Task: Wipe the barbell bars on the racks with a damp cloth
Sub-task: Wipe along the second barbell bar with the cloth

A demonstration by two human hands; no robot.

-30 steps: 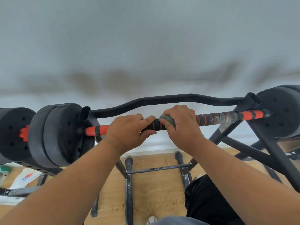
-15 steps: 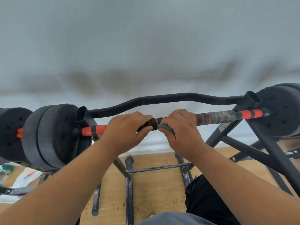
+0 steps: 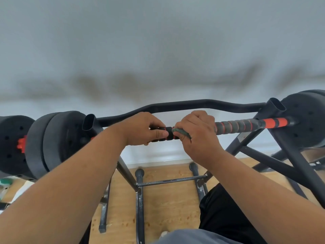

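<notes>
Barbell bar (image 3: 246, 125) sits across the rack (image 3: 274, 145) in front of me, both my hands on its middle. Left hand (image 3: 140, 129) is wrapped around the ribbed black-and-orange grip, thumb underneath, just steadying it. Right hand (image 3: 198, 132) is clenched around the bar with the damp cloth (image 3: 182, 132) bunched inside; only a grey-green edge of it pokes out by the thumb.

Change over the last second: right hand has rolled over the bar. The cloth edge showed on top of the knuckles, now it sits lower, on my side of the bar. So I'm twisting the cloth around the grip, not sliding along it. Hands have stayed close together, a short bit of grip showing between them. My view has also drifted right, so the left orange band is now hidden behind my left arm.

Meaning for the task: I judge the centre section is getting scrubbed all round. Grip to the right of my hand looks greyish and dull. Can't tell if that's wet or dusty.

Outward: black weight plates (image 3: 58, 143) at both ends, a curved black bar (image 3: 193, 103) on the rack behind, wooden floor (image 3: 167, 205) below.
</notes>
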